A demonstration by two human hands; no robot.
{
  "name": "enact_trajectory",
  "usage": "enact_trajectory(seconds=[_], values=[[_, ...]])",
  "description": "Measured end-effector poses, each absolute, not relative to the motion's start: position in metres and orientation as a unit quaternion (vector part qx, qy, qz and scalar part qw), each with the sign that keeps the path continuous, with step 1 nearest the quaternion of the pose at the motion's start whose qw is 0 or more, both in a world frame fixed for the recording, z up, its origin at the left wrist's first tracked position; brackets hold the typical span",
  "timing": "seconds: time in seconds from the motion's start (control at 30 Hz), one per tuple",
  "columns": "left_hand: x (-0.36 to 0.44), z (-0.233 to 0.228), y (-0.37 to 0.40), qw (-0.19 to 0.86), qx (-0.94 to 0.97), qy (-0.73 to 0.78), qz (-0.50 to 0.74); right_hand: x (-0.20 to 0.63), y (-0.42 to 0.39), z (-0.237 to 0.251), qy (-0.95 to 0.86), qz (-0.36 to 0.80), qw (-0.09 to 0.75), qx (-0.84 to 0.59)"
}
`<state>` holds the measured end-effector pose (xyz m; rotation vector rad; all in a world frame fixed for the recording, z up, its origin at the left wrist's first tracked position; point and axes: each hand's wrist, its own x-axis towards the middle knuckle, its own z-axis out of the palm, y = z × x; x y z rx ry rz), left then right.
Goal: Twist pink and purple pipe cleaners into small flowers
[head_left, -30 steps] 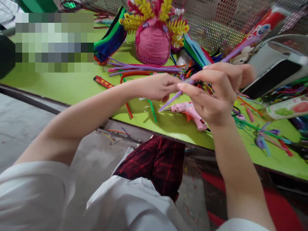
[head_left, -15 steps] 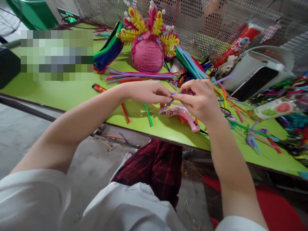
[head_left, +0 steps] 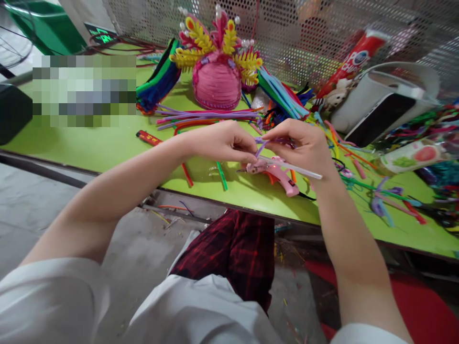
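Observation:
My left hand (head_left: pixel 222 142) and my right hand (head_left: pixel 304 145) meet just above the front of the green table (head_left: pixel 107 143). Both pinch a thin purple pipe cleaner (head_left: pixel 263 143) that bends between the fingertips. A pale translucent stick (head_left: pixel 292 167) also runs out from the pinch, under my right hand toward the wrist. Directly below the hands a pink glue gun (head_left: pixel 274 172) lies on the table, nozzle pointing left.
A pink domed headpiece (head_left: pixel 217 81) with yellow and pink fronds stands at the back. Loose pipe cleaners (head_left: pixel 208 114) lie in bundles around it. A white device (head_left: pixel 380 102) and a red tube (head_left: pixel 353 59) sit at the right, against a perforated metal screen (head_left: pixel 304 28).
Both hands have dropped lower toward the glue gun. The long purple pipe cleaner that stuck out up to the right is now bent short between the fingers, and a pale stick shows.

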<state>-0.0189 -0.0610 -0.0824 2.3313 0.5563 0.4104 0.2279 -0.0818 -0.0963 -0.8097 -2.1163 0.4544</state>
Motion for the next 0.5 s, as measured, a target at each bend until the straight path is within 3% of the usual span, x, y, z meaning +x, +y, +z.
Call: enact_trajectory(seconds=[0.27, 0.5], values=[[-0.017, -0.082, -0.062, 0.294, 0.839, 0.296, 0.350, 0.212, -0.088, -0.101, -0.775, 0.177, 0.473, -0.379], [-0.016, -0.095, -0.052, 0.055, 0.855, 0.363, 0.366, 0.207, -0.091, -0.103, -0.818, 0.062, 0.411, -0.398]])
